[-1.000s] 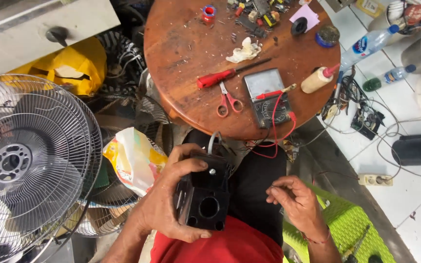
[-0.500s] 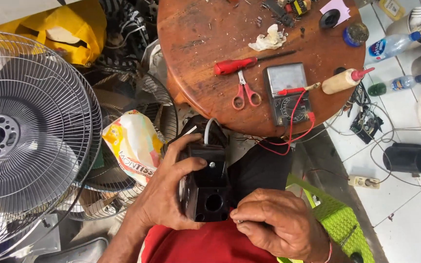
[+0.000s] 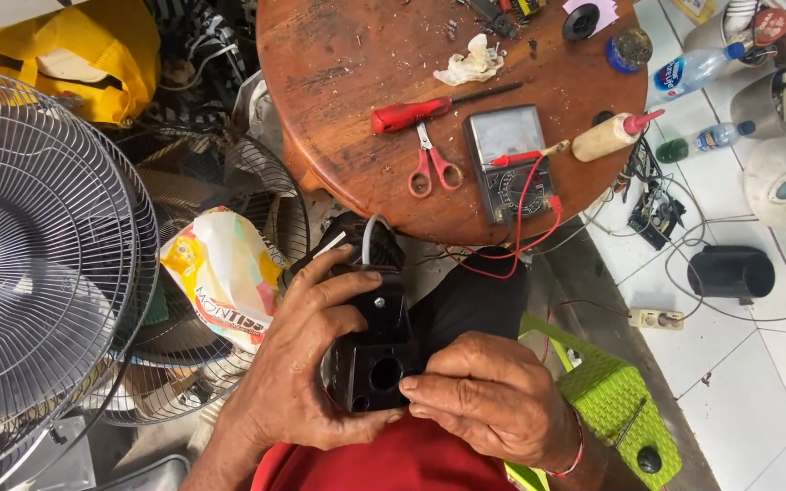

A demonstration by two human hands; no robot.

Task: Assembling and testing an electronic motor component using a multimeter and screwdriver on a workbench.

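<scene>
My left hand [image 3: 302, 364] grips a black plastic housing [image 3: 373, 350] with a round hole in its near face and white wires at its top. It sits low in the view, over my lap and red shirt. My right hand [image 3: 493, 395] rests against the housing's right lower corner, fingertips pinched at its edge. Beyond the hands stands a round wooden table [image 3: 338, 82] with a red-handled screwdriver [image 3: 411, 114], red scissors [image 3: 431, 168], a grey multimeter [image 3: 509, 159] with red leads, and a glue bottle [image 3: 609, 136].
A large fan grille [image 3: 38, 264] fills the left side, with a printed plastic bag [image 3: 225, 273] beside it and a yellow bag [image 3: 93, 55] behind. A green plastic stool [image 3: 611, 400] stands to the right. Cables, bottles and a black cylinder [image 3: 730, 271] lie on the white tiled floor.
My right hand came in from the right and closed on the housing's lower right corner. The view shifted, so the table sits higher in the view.
</scene>
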